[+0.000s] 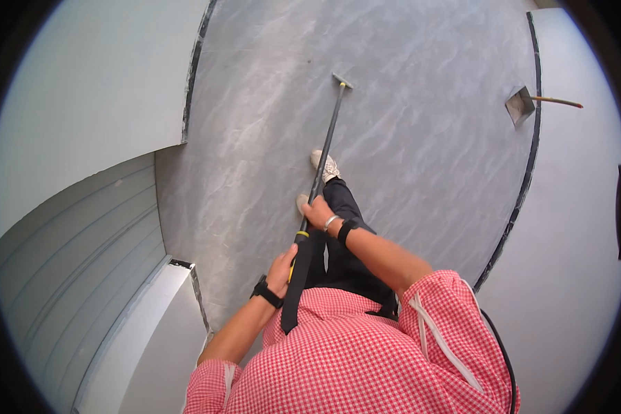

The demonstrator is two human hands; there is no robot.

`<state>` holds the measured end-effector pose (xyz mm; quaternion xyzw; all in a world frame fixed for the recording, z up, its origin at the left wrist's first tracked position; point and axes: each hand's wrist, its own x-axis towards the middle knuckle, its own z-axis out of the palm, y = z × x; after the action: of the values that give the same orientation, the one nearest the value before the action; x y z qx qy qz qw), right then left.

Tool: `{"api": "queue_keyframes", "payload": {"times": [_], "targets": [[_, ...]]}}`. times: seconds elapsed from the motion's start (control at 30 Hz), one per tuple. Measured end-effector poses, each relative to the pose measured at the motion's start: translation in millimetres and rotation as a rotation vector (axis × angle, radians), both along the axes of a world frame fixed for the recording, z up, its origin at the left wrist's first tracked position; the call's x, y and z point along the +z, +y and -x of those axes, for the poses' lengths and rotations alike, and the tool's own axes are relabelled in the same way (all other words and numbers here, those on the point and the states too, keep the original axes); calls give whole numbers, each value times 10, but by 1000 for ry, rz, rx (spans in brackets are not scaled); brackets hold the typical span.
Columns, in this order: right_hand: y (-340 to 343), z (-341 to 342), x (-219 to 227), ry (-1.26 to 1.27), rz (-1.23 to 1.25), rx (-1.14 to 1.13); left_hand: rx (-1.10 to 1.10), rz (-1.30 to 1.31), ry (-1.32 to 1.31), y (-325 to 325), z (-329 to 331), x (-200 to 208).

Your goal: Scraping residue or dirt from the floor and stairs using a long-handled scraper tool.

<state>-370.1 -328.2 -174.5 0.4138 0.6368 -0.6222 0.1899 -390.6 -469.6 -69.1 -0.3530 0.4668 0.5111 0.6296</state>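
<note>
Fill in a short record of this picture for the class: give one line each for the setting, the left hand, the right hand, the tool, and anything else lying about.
setting: grey marbled floor between pale walls
left hand: left hand grips the near end of the long pole
right hand: right hand grips the pole farther down, with a bangle and a dark band at the wrist
tool: dark pole with a flat head resting on the floor, ahead of the shoes
elsewhere: dustpan with a wooden handle by the right wall
</note>
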Motion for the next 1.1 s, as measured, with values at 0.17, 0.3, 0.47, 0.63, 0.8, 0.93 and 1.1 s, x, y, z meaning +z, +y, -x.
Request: {"api": "queue_keyframes", "payload": {"times": [0.17, 0.3, 0.47, 0.63, 0.8, 0.93, 1.1], "targets": [[-307, 66, 43, -1, -37, 252, 172, 150, -23, -111, -66, 205], [-104, 334, -124, -81, 110, 220, 235, 113, -70, 63, 111, 108], [200, 555, -69, -146, -31, 346, 167, 135, -60, 315, 217, 47], [61, 349, -17, -132, -184, 513, 79, 101, -119, 211, 47, 126], [289, 653, -3, -201, -38, 364, 204, 122, -100, 466, 262, 94], [270, 545, -44, -153, -62, 342, 91, 114, -79, 400, 208, 48], [-333, -22, -219, -23, -175, 302, 157, 202, -167, 48, -3, 241]]}}
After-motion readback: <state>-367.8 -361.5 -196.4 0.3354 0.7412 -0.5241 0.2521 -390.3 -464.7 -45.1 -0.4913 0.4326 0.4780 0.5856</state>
